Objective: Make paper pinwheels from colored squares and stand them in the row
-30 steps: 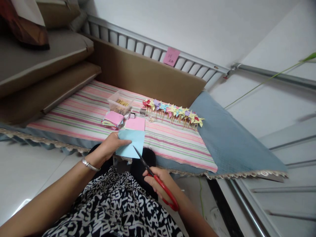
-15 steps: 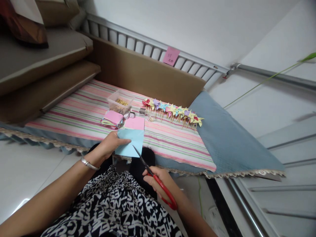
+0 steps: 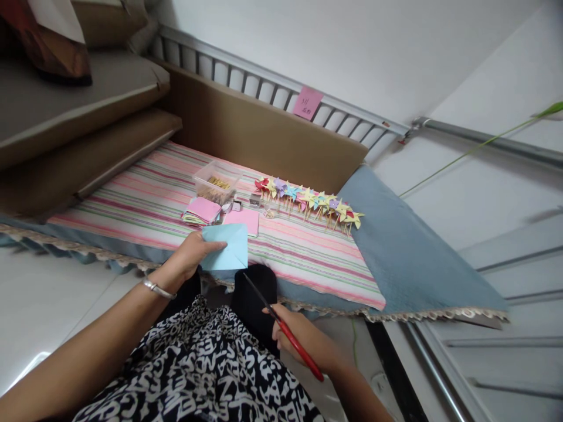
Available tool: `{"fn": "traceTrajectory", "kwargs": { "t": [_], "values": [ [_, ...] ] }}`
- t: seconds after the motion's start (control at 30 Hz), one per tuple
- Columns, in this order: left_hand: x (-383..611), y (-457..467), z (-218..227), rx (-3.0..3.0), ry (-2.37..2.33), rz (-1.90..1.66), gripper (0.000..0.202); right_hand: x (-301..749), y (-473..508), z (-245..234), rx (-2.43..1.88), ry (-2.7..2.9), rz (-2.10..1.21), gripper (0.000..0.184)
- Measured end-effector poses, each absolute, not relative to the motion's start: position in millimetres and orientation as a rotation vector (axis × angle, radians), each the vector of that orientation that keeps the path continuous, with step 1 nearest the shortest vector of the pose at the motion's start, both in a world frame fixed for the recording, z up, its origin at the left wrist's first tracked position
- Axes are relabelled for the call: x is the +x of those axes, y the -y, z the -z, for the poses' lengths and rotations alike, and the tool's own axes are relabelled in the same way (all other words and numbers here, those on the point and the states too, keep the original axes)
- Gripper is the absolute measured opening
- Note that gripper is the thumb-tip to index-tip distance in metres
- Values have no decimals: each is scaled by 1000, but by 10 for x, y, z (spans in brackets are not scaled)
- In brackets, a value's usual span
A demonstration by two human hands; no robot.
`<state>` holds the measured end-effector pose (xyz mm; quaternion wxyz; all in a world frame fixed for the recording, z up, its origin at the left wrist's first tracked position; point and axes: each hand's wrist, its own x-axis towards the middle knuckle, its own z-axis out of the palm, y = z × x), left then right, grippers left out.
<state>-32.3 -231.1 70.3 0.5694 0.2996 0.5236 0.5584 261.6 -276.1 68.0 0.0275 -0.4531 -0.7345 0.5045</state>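
A square of light blue paper is pinched in my left hand, thumb on top, above the near edge of the striped cloth. A diagonal line runs in from the paper's lower right corner. My right hand is closed on red-handled scissors, whose dark blades point up and left. The tips lie just below that corner, apart from the paper. Beyond the paper lie a pink sheet and a stack of coloured paper squares.
On the striped cloth stand a clear box with small sticks, a small metal item and a row of paper pinwheels. A cardboard panel rises behind. Cushions are piled at left.
The blue paper has shifted left and slightly up with my left hand, and its angle has turned. My right hand has lowered the scissors to the right, drawing the blades off the paper.
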Motion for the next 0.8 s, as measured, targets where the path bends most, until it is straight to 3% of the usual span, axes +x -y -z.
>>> {"fn": "traceTrajectory", "kwargs": {
  "t": [0.2, 0.6, 0.8],
  "values": [
    [-349, 2310, -713, 581, -1154, -1356, 50, 2977, 2333, -448, -1754, 2296, -921, 36],
    [-377, 2184, -548, 571, -1146, -1306, 52, 3156, 1066, 145, -2183, 1931, -533, 43],
    [-311, 1947, -559, 566, -1178, -1264, 51, 3249, 660, 123, -2183, 1750, -474, 46]
  ]
}}
